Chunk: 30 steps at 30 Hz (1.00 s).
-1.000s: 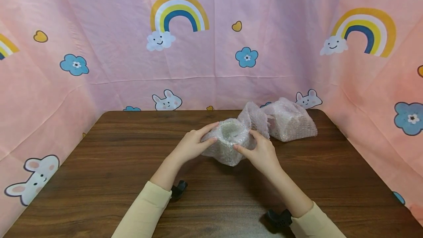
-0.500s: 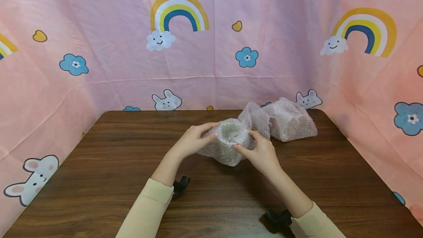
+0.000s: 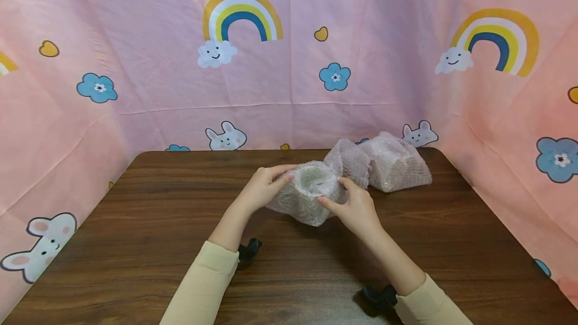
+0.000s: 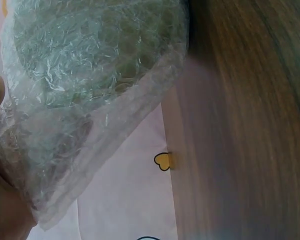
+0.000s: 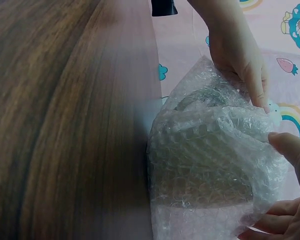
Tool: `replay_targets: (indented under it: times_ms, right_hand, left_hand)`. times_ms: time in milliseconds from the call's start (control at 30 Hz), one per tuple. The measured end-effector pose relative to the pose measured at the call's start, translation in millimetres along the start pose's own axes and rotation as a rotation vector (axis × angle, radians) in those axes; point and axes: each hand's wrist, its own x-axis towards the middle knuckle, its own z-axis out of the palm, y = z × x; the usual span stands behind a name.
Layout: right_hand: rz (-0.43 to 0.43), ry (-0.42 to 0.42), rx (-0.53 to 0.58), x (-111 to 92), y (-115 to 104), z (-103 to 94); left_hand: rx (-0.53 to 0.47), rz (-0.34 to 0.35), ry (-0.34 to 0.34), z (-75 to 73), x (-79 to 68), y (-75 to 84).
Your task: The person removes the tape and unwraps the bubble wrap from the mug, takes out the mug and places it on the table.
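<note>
A rounded bundle of bubble wrap (image 3: 307,207) sits at mid-table in the head view, with a hollow, pale ring-shaped top. Something pale greenish (image 4: 95,50) shows through the plastic; its kind is hidden by the wrap. My left hand (image 3: 262,187) holds the bundle's left side, thumb near the rim and fingers behind. In the right wrist view the same left hand (image 5: 237,55) grips a loose corner of the wrap. From the right, my right hand (image 3: 358,209) grips the bundle, its thumb on the front of the rim and its fingers round the far side.
Behind and to the right stands a second bubble-wrapped bundle (image 3: 399,167). A loose twist of bubble wrap (image 3: 347,162) lies between the two. The dark wooden table (image 3: 180,275) is backed by a pink printed cloth (image 3: 162,29).
My left hand has shifted slightly, and the wrap on that side has spread outward to the left. The hollow at the top looks rounder and wider. My right hand has hardly moved.
</note>
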Motion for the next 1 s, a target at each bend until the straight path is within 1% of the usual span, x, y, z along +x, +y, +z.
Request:
replay_targets:
  times_ms: [167, 300, 467, 700, 867, 1000]
  right_hand:
    - [0.005, 0.000, 0.011, -1, -1, 1.8]
    - [0.010, 0.000, 0.015, -2, -1, 2.6]
    - [0.008, 0.005, 0.012, -1, -1, 2.1]
    - [0.009, 0.018, 0.003, -1, 1, 4.4]
    - [0.006, 0.021, -0.001, -1, 1, 4.4]
    - [0.015, 0.019, -0.002, -1, 0, 3.9]
  left_hand:
    - [-0.005, -0.004, 0.036, 1.0, -0.3, -0.4]
    - [-0.029, -0.007, 0.069, 2.2, 0.5, -1.1]
    - [-0.049, -0.022, 0.089, 2.1, 4.2, -3.0]
    - [-0.093, -0.066, 0.074, -0.9, 8.1, -5.6]
    - [-0.119, -0.098, 0.065, -3.3, 10.0, -4.6]
    - [-0.153, -0.147, 0.066, -4.1, 11.5, -5.8]
